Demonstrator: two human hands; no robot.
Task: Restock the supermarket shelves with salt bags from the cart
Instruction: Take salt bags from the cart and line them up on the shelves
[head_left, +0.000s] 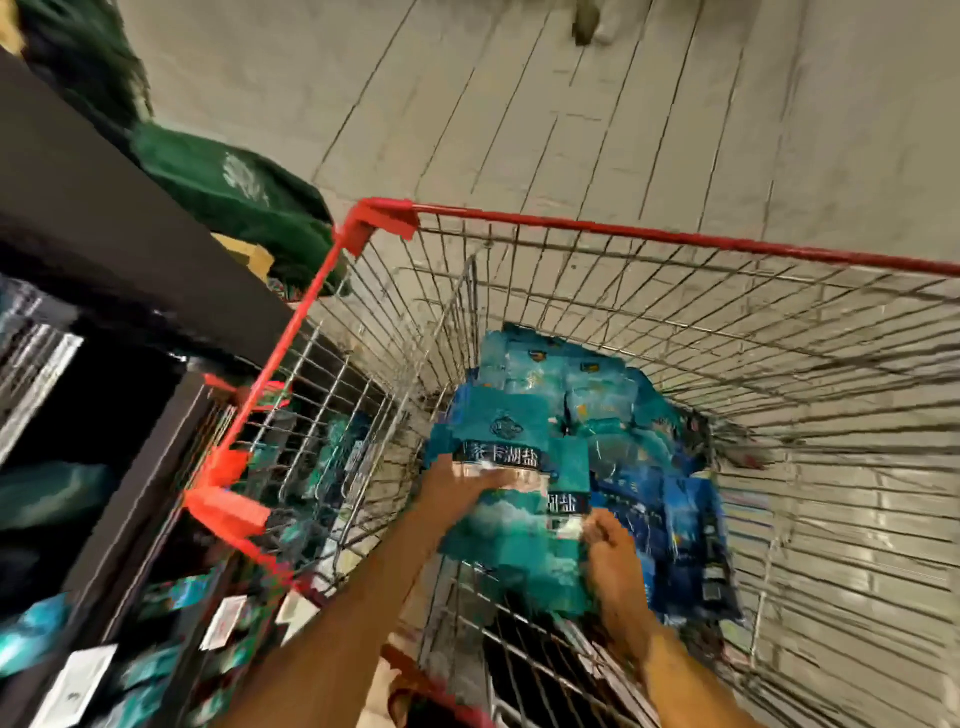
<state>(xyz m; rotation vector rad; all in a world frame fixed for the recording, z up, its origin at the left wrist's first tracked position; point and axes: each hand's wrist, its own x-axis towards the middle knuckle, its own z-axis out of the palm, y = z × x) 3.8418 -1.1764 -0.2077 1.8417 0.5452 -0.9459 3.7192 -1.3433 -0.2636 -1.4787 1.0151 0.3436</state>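
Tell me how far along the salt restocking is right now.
Partly done, it seems: teal bags already sit on the shelves at left. In hand: the left hand and right hand hold a teal salt bag over the cart. Left: a pile of teal and blue bags remains in the cart.

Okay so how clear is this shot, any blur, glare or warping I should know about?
Head view: motion blur smears the shelves at left and the hands; blocky compression breaks up the teal salt bags; wide-angle distortion bows the cart's red rim; soft glare streaks the floor seen through the cart wire. Only the large print on the top bag stays partly legible.
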